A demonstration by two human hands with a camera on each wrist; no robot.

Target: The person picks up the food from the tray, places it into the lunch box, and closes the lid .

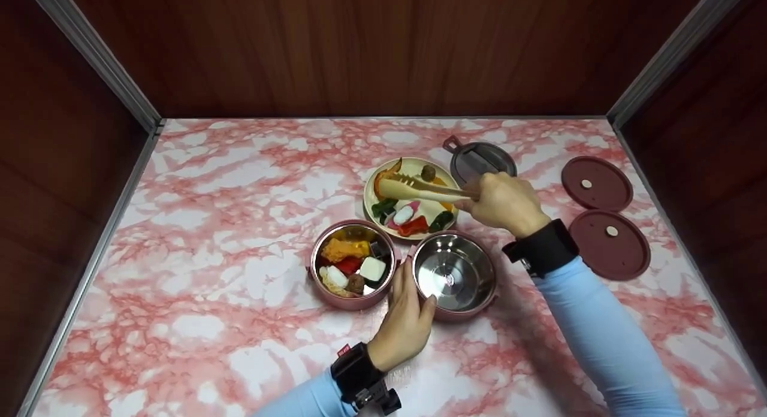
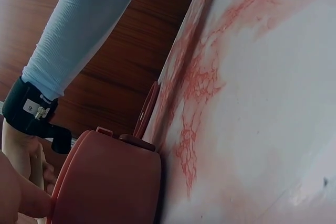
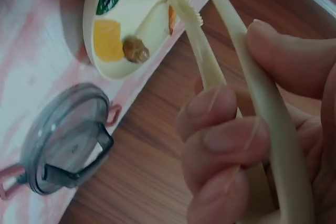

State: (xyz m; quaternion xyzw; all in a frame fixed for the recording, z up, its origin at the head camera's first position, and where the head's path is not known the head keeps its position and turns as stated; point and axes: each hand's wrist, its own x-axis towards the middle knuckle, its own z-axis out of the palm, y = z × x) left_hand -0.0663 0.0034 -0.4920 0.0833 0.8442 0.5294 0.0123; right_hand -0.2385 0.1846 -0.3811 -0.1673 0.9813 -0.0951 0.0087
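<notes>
Across the red-and-white marbled tabletop [image 1: 198, 237], a round cream plate [image 1: 429, 207] of colourful food pieces [image 1: 413, 226] lies just beyond two round pink, steel-lined containers [image 1: 446, 267]; the left container [image 1: 344, 302] holds mixed food [image 1: 349, 263]. Long beige tongs [image 1: 422, 193] extend over the plate, grasped by the curled fingers of the right hand [image 1: 503, 204]. The left hand [image 1: 404, 327], fingers straight, rests against the right container. A curved orange piece [image 1: 377, 184] lies by the tong tips; contact is unclear.

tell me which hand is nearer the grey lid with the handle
Right. The right hand, gripping the tongs, is just on the near side of the grey lid; the left hand is farther off, against the side of the empty pot.
</notes>
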